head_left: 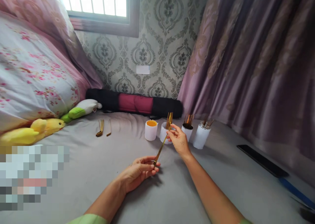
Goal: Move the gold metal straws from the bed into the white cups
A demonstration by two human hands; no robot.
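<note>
My left hand (140, 171) rests on the grey sheet and pinches the lower end of a thin gold piece of cutlery (161, 149). My right hand (179, 140) pinches the upper part of the same piece, by its forked tip near a white cup (164, 133). The piece slants up from left hand to right hand. Several white cups stand in a row behind: one with an orange top (151, 130), one with gold pieces (187, 129), and a further one (201, 135).
Loose gold pieces (100, 129) lie on the sheet at left. A black and red roll (135, 103) lies along the wall. Yellow (29, 132) and green plush toys (78, 111) sit by floral bedding. A black flat object (263, 160) lies at right beneath curtains.
</note>
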